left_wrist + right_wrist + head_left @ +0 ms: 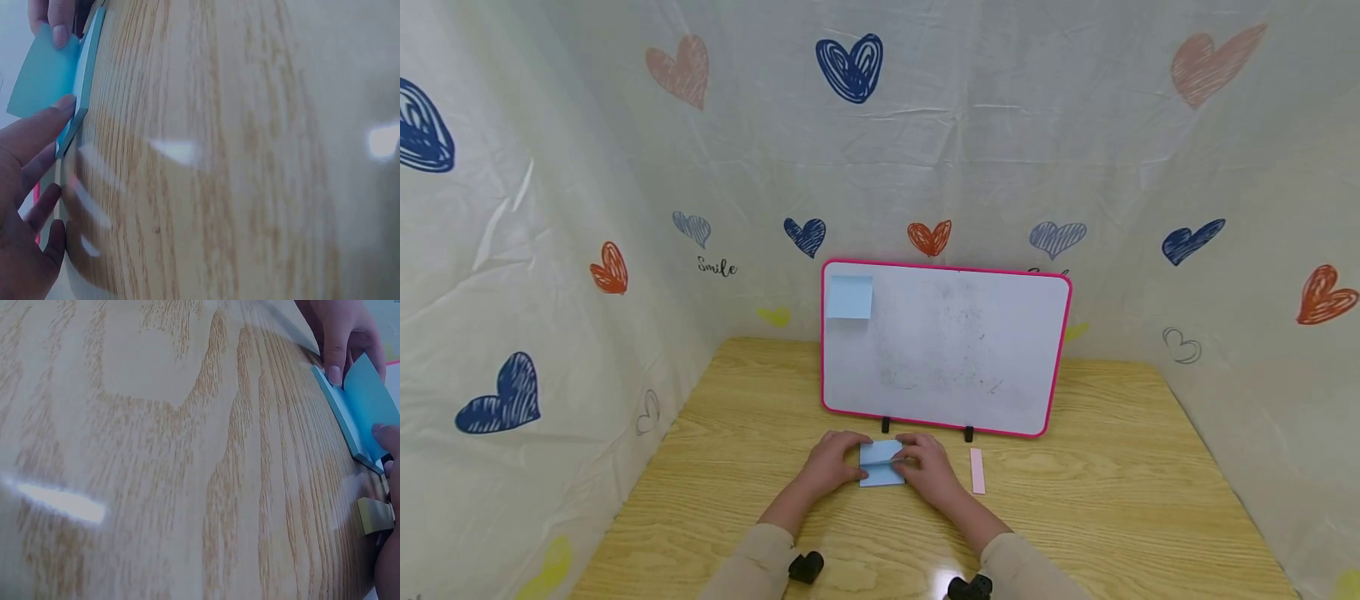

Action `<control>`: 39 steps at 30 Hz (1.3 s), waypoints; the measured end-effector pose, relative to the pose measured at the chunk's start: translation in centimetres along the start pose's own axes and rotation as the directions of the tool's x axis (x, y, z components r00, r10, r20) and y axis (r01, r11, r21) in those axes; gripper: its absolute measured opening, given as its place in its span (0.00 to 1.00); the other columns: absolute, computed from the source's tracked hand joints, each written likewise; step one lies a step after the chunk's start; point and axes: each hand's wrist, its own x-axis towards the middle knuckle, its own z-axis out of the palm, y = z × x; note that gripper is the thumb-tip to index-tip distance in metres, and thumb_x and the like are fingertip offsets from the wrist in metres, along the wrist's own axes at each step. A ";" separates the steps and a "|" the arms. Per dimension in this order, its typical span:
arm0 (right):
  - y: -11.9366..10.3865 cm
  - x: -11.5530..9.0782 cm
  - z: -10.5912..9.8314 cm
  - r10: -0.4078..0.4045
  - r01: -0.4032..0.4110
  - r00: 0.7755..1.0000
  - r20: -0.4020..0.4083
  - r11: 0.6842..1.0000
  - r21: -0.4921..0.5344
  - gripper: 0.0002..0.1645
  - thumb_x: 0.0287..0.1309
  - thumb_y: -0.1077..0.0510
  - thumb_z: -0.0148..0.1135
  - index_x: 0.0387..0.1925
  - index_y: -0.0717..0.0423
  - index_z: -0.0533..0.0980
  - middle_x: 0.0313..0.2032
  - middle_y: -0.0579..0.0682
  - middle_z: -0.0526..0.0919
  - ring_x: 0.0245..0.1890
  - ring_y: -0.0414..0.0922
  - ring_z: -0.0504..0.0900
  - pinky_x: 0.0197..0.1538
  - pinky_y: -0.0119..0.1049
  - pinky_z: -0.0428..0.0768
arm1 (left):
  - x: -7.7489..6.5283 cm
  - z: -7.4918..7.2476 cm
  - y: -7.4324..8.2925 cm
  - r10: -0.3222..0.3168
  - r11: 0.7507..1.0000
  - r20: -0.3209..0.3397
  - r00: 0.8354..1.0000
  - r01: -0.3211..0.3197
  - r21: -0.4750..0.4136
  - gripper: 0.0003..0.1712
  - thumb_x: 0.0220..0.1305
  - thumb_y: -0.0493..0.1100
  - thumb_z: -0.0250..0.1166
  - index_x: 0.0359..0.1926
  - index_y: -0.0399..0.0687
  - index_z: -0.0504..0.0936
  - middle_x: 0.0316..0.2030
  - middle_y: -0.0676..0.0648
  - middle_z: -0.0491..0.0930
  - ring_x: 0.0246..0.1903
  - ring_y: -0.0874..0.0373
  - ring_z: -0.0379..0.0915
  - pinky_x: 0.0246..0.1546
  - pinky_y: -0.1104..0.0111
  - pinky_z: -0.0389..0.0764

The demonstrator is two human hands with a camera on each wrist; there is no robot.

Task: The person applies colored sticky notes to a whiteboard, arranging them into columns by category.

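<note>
Both hands are at a pad of blue sticky notes (880, 478) on the table. Its top note (42, 78) is bent up from the pad, standing at an angle with the crease across the middle. My left hand (833, 461) grips the pad's left side, thumb pressing on the pad (81, 94) near the fold. With thumb and fingertips, my right hand (929, 471) pinches the raised note (369, 394) at its right edge. Part of the right hand is cut off in the right wrist view.
A pink-framed whiteboard (940, 358) leans behind the hands on small black feet (968, 434). One blue sticky note (850, 297) is stuck at its upper left. A narrow pink pad (977, 472) lies right of the right hand. Heart-printed curtains surround the wooden table (1120, 467).
</note>
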 end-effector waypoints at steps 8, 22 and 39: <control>0.0 0.0 0.1 0.007 -0.008 0.998 -0.057 1.000 -0.015 0.03 0.57 0.59 0.69 0.31 0.54 0.84 0.51 0.53 0.80 0.55 0.56 0.73 0.59 0.58 0.66 | 0.0 0.2 0.2 -0.014 1.000 -0.016 1.000 0.014 0.009 0.29 0.48 0.43 0.79 0.54 0.50 0.81 0.53 0.48 0.78 0.53 0.46 0.68 0.53 0.51 0.71; -0.2 0.0 0.2 0.088 -0.082 0.989 -0.116 0.995 0.049 0.03 0.59 0.59 0.67 0.33 0.55 0.84 0.49 0.50 0.83 0.54 0.54 0.74 0.59 0.55 0.68 | 0.2 0.6 -0.2 -0.049 0.999 -0.025 0.998 0.049 0.000 0.34 0.48 0.42 0.79 0.58 0.44 0.78 0.55 0.46 0.78 0.54 0.45 0.67 0.54 0.50 0.69; -0.4 0.0 0.0 0.296 -0.266 0.951 -0.090 0.931 0.248 0.16 0.61 0.57 0.66 0.49 0.59 0.83 0.54 0.61 0.77 0.58 0.61 0.71 0.62 0.57 0.67 | -0.1 0.4 -0.1 -0.089 0.993 -0.006 0.996 0.089 -0.072 0.35 0.50 0.41 0.78 0.60 0.43 0.76 0.58 0.43 0.75 0.59 0.40 0.63 0.58 0.44 0.63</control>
